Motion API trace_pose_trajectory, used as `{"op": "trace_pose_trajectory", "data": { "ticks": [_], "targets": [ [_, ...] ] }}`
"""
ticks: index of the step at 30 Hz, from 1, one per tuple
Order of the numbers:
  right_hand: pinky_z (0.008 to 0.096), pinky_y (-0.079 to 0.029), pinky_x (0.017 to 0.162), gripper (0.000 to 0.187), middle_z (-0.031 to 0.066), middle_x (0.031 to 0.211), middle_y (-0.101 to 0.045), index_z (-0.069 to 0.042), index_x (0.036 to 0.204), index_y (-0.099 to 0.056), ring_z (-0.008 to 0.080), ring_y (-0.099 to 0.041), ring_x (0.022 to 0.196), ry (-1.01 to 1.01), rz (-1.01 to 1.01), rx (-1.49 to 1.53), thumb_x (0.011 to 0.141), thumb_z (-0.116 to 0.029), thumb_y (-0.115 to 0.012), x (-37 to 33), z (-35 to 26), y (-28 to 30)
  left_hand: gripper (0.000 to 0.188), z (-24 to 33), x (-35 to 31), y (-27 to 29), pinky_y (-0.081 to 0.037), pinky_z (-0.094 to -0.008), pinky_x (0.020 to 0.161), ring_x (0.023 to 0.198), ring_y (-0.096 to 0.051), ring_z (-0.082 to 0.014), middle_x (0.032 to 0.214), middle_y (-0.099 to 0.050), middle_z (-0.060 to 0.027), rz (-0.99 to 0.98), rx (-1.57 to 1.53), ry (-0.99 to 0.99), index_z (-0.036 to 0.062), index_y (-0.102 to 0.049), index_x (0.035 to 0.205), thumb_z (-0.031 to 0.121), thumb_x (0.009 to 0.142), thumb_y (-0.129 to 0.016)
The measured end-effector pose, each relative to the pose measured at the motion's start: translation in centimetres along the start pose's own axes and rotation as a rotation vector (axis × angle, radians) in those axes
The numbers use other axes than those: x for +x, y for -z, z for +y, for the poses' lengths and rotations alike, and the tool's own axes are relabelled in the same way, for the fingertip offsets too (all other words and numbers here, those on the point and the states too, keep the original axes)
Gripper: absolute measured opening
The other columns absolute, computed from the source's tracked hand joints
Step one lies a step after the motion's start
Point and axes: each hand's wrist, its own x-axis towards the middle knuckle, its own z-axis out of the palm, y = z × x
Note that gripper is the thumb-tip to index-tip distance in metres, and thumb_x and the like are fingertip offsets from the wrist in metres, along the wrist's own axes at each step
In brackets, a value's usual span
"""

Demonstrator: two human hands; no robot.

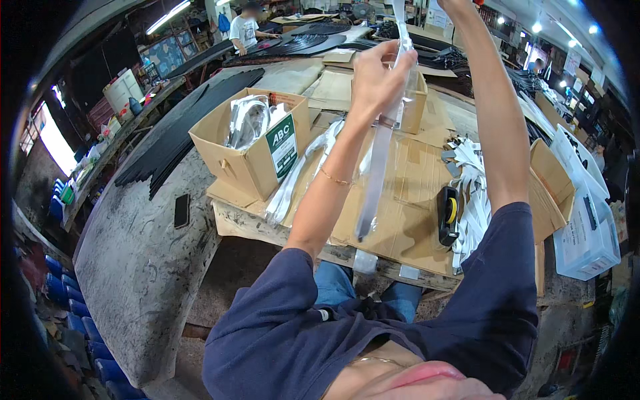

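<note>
Stained worktables (140, 267), black strips (183, 130) and cardboard boxes (230, 163) show a workshop.

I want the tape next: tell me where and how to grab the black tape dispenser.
Hold the black tape dispenser across the middle of its long body, probably from the left and above: its length points away from you, bare cardboard lies on its left, and white strips crowd its right.
</note>
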Motion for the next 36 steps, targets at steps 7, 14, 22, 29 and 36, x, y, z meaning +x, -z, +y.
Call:
{"op": "trace_pose_trajectory", "data": {
  "ticks": [7, 14, 22, 29, 36],
  "targets": [
    [0.0220, -0.042, 0.044, 0.022, 0.0073, 0.060, -0.063, 0.004, 0.073, -0.066, 0.0083, -0.056, 0.049, -0.040, -0.043, 0.091, 0.073, -0.011, -0.082, 1.1, -0.6, 2.1, 0.031, 0.9, 2.3, 2.5, -0.048, -0.0238, 0.073, 0.078, -0.060, -0.0094, 0.088, -0.068, -0.0070, -0.307, -0.145, 0.078, -0.0052, -0.066, 0.105, 0.019, 0.086, -0.066],
    [0.0221, -0.040, 0.042, 0.032, 0.0061, 0.060, -0.063, 0.003, 0.072, -0.066, 0.0077, -0.054, 0.047, 0.020, -0.056, -0.042, 0.071, -0.022, -0.085, 1.5, -1.3, 3.5, 0.026, 2.2, 3.5, 2.6, -0.045, -0.0227, 0.065, 0.072, -0.057, -0.0075, 0.087, -0.067, -0.0047, -0.371, -0.172, 0.083, -0.0020, -0.069, 0.101, 0.019, 0.085, -0.070],
    [0.0210, -0.029, 0.038, 0.038, -0.0001, 0.060, -0.058, 0.003, 0.080, -0.066, 0.0041, -0.044, 0.043, -0.245, -0.170, 0.088, 0.074, -0.030, -0.083, 1.4, -2.4, 3.9, 0.021, 2.2, 3.9, 2.3, -0.042, -0.0218, 0.054, 0.065, -0.054, -0.0049, 0.074, -0.065, -0.0022, -0.355, -0.144, 0.104, -0.0006, -0.072, 0.087, 0.019, 0.080, -0.077],
    [0.0203, -0.032, 0.041, 0.036, 0.0027, 0.068, -0.060, 0.004, 0.094, -0.066, 0.0065, -0.048, 0.048, -0.265, -0.416, 0.324, 0.082, -0.028, -0.076, 1.6, 0.6, 3.6, 0.031, 3.2, 4.5, 0.0, -0.048, -0.0286, 0.062, 0.067, -0.061, -0.0122, 0.075, -0.069, -0.0076, -0.311, -0.223, 0.024, -0.0020, -0.073, 0.089, 0.026, 0.076, -0.078],
    [0.0274, -0.052, 0.065, 0.028, 0.0097, 0.090, -0.065, 0.000, 0.103, -0.058, 0.0161, -0.064, 0.076, -0.567, -0.380, 0.421, 0.098, -0.026, -0.049, -12.7, 1.6, 4.3, 0.012, 1.3, 6.3, 2.0, -0.044, -0.0232, 0.057, 0.065, -0.058, -0.0082, 0.078, -0.068, -0.0033, -0.323, -0.302, 0.120, 0.0005, -0.070, 0.090, 0.011, 0.088, -0.064]
  ]
}}
